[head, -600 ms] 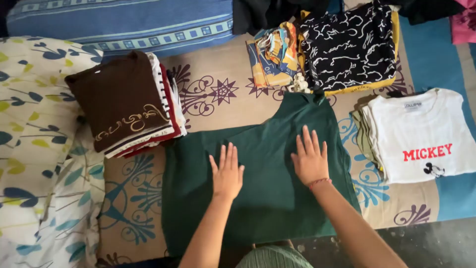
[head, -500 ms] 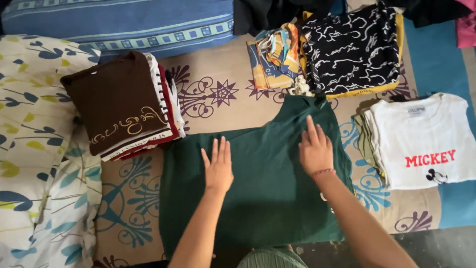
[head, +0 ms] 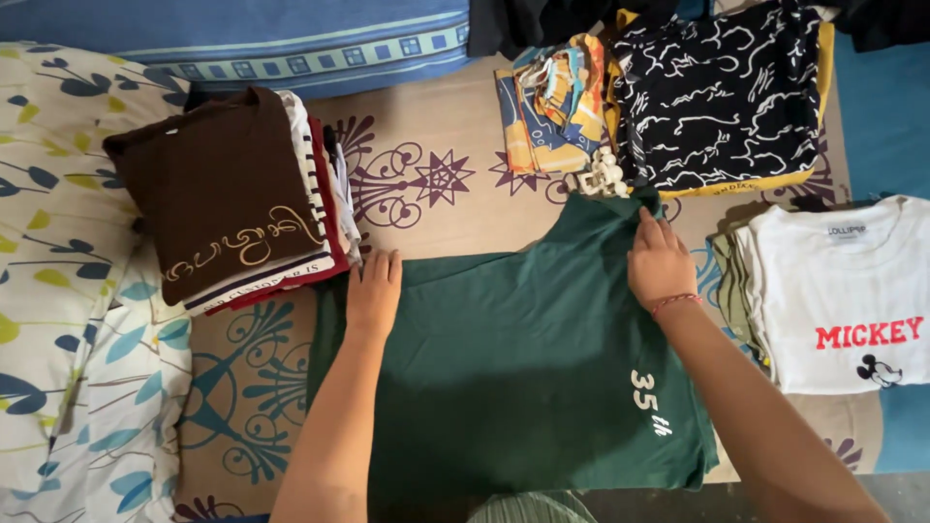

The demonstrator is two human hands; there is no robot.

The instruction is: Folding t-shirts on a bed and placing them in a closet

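A dark green t-shirt [head: 523, 358] lies spread flat on a patterned beige bedsheet [head: 436, 203] in front of me, with small white print near its right side. My left hand [head: 373, 291] rests flat on the shirt's upper left edge, fingers together. My right hand [head: 659, 261] lies on the shirt's upper right part near the collar, fingers curled onto the cloth; a red thread band circles that wrist. Whether either hand pinches the fabric is unclear.
A stack of folded clothes topped by a brown shirt [head: 228, 194] sits at the left. A black-and-white patterned garment [head: 722, 92] and a colourful folded cloth [head: 552, 107] lie at the back. A white printed t-shirt [head: 852, 291] lies on a pile at the right. Floral pillows [head: 58, 320] border the left.
Both hands slid away from me across the green shirt, the left to its upper left edge, the right toward the collar. The white print on the shirt is now uncovered.
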